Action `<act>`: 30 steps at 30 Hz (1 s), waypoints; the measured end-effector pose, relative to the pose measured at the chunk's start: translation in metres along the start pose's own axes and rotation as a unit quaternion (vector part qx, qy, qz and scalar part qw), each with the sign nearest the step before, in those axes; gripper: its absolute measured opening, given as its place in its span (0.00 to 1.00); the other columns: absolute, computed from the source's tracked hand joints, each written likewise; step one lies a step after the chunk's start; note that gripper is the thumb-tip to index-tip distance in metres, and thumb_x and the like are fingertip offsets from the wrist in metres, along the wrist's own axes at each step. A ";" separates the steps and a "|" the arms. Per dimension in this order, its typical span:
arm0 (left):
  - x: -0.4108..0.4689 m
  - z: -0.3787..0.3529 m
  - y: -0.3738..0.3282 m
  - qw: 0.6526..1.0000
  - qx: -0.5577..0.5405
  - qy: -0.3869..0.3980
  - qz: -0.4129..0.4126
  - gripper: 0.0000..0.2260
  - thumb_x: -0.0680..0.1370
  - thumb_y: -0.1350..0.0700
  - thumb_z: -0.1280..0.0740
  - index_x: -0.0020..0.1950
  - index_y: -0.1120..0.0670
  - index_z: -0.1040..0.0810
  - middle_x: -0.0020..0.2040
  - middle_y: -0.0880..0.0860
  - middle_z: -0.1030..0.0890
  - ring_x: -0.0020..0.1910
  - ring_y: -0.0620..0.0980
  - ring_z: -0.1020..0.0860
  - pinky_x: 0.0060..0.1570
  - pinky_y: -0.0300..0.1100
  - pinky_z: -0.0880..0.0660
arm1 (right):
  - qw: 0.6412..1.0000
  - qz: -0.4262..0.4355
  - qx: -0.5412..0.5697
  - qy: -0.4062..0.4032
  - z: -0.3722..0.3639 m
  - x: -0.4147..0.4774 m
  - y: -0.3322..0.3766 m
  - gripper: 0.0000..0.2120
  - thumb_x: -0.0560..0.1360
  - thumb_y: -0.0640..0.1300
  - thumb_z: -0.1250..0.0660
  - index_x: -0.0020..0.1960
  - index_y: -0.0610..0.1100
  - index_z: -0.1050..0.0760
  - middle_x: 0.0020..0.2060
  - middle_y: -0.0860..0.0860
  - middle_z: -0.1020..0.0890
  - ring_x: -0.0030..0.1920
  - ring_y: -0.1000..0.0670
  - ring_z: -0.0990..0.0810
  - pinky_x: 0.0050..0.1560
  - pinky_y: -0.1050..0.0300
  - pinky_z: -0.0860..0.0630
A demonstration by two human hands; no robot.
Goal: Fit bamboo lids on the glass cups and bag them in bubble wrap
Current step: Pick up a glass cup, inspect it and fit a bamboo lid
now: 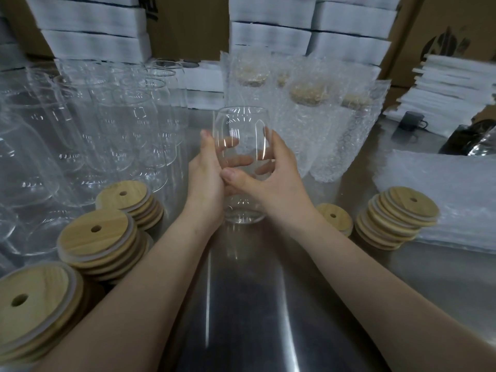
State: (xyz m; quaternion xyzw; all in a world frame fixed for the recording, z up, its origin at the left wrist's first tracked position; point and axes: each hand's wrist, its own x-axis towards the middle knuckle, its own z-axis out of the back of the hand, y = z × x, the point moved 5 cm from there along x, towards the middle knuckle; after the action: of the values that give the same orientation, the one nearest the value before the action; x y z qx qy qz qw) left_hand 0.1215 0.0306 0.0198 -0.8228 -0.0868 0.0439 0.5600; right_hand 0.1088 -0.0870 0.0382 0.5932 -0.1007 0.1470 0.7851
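Hands meet mid-table: left hand (206, 167) and right hand (271, 178) both wrap an upright glass cup (243, 162), probably steadying it for a lid. Bamboo lids (397, 218) wait stacked near right; bagged cups (303, 116) stand beyond.

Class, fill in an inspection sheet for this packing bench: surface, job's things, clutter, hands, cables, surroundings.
Surface: steel table, shiny, streaked with reflections.
Job's things: lidless glass cup held upright; bare cups at left; bamboo lid stacks at left, another lid stack at right; bagged lidded cups behind; flat bubble bags at right.
Clutter: dark mug, far right.
Hands: left hand and right hand both grip the glass cup.
Cables: nothing seen.
Surroundings: white foam stacks, cardboard boxes behind.
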 end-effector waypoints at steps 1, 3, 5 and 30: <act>0.001 0.000 -0.001 1.000 -0.006 0.002 0.001 0.26 0.83 0.37 0.50 0.55 0.54 0.21 0.48 0.60 0.16 0.44 0.62 0.15 0.45 0.55 0.20 | 1.000 -0.001 0.012 0.003 0.001 0.001 0.001 0.48 0.64 0.54 0.20 0.77 0.52 0.41 0.61 0.54 0.31 0.60 0.60 0.28 0.57 0.68 0.25; 0.002 0.000 -0.004 1.000 -0.014 0.013 -0.001 0.24 0.83 0.38 0.51 0.52 0.52 0.22 0.48 0.58 0.17 0.42 0.59 0.15 0.43 0.52 0.20 | 0.999 -0.006 0.045 0.007 0.002 0.002 0.003 0.45 0.65 0.49 0.20 0.76 0.51 0.38 0.61 0.49 0.28 0.60 0.53 0.24 0.60 0.52 0.22; 0.003 -0.002 -0.005 0.999 -0.018 0.034 -0.001 0.24 0.83 0.37 0.52 0.52 0.51 0.24 0.47 0.57 0.19 0.43 0.57 0.16 0.44 0.52 0.20 | 0.997 -0.013 0.078 0.015 0.004 0.003 0.004 0.44 0.66 0.46 0.20 0.77 0.50 0.39 0.62 0.48 0.26 0.60 0.51 0.23 0.59 0.52 0.21; 0.002 -0.005 0.007 0.996 -0.017 0.091 0.004 0.35 0.74 0.26 0.48 0.56 0.54 0.20 0.50 0.56 0.14 0.48 0.56 0.15 0.44 0.52 0.18 | 0.999 -0.021 0.026 0.003 0.005 0.005 0.001 0.34 0.74 0.53 0.31 0.76 0.53 0.40 0.60 0.52 0.33 0.56 0.58 0.26 0.48 0.72 0.26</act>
State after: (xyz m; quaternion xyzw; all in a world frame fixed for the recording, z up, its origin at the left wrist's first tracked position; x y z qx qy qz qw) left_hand 0.1246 0.0237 0.0156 -0.8333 -0.0328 -0.0303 0.5510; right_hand 0.1134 -0.0914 0.0422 0.6145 -0.0819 0.1351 0.7729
